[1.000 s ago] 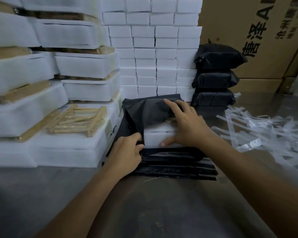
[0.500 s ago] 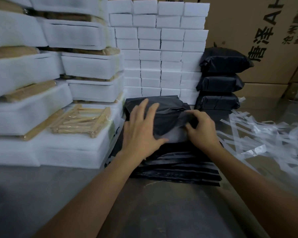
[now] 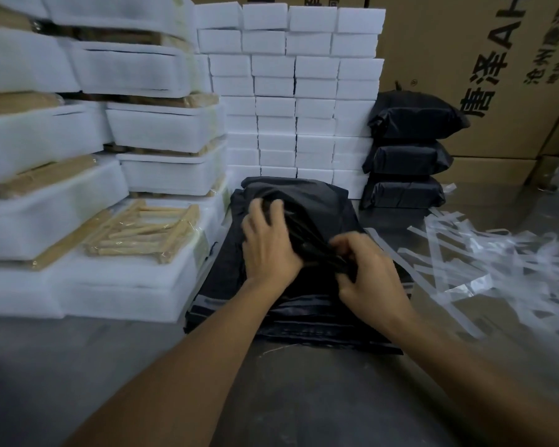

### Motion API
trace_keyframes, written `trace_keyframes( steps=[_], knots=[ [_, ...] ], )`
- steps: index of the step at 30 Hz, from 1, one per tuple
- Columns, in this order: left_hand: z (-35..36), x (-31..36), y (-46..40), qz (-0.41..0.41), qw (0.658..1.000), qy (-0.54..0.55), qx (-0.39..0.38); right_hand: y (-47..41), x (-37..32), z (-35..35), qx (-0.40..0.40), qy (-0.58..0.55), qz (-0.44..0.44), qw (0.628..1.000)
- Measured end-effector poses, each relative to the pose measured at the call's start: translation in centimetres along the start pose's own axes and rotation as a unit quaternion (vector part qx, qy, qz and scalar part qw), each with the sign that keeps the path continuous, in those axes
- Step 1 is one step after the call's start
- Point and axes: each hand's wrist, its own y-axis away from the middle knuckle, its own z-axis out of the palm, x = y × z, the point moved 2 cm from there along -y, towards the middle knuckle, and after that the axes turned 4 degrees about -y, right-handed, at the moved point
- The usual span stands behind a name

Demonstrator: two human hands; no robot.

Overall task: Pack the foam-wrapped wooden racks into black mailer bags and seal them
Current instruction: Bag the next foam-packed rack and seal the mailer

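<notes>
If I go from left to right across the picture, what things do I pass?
Foam-wrapped wooden racks → left hand → right hand on the black bag → three packed black bags → clear plastic strips.

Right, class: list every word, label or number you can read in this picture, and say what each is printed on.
"唐泽" then "AH", cut off by the frame edge: large black print on the big cardboard box.
Smaller Chinese characters beside it, same box: too blurred to read.
Partial print on the cardboard box behind the white stack: cut off, unreadable.
</notes>
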Motion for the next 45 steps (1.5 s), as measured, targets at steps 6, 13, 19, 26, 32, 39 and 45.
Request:
trace_keyframes(
  steps=[6,13,19,26,32,39,45],
  knots=[
    [0.1,-2.0,0.5,-0.154,0.974,0.151,-0.062,-4.0,2.0,1.2,-0.06,-0.139,0.146,0.978],
    [-1.0,-2.8,0.3,-0.13,0.986,0.086,-0.061,-3.5,1.6,3.2,-0.041,-0.017,0.154,0.987],
    [-2.4,-3.8,2.7,-0.048,0.998,0.026,-0.044,-0.3,1.3,1.7,0.019,0.057,0.097,0.993],
    [-2.7,-2.1,2.8,-0.022,0.997,-0.067,-0.015,-2.9,1.0,3.0,0.051,0.197,0.123,0.971],
    [-2.3,-1.6,3.1,0.048,0.992,-0.119,-0.017,-5.0,1.7,3.7,0.014,0.266,0.144,0.953],
    [-1.5,-2.1,3.0,0.0,0.998,-0.067,-0.008,-4.8,2.6,3.6,0.028,0.243,0.136,0.96],
    [-0.6,0.6,-1.0,0.134,0.971,-0.193,-0.046,-3.8,2.9,2.9,0.07,0.185,0.093,0.976]
  ],
)
